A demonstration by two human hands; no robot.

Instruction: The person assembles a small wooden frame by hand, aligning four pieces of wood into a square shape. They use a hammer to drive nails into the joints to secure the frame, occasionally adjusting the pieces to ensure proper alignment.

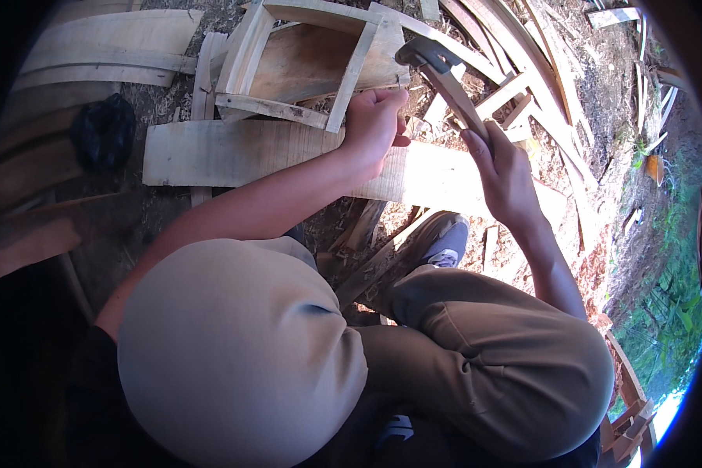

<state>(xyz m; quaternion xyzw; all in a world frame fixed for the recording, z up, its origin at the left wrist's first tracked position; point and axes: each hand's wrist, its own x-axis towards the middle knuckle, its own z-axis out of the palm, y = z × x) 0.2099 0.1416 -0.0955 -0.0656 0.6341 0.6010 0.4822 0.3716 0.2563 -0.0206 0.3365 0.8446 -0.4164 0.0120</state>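
Observation:
My left hand (pixel 373 129) is closed in a pinch beside the near right corner of a rectangular wooden frame (pixel 351 76). A thin nail (pixel 400 80) sticks up at its fingertips, against the end of a wide board (pixel 386 54) that lies along the frame. My right hand (pixel 508 175) grips a hammer (pixel 464 103) by its wooden handle. The dark hammer head is raised just right of the nail and apart from it. Under both hands runs a long pale plank (pixel 242 154), brightly sunlit on its right part.
Several planks (pixel 109 39) lie at the upper left, above a black plastic bag (pixel 103 132). Long wood strips (pixel 522 47) and shavings cover the ground at the upper right. My shoe (pixel 447 238) stands close to the plank's near edge. Green plants (pixel 667 304) grow at the far right.

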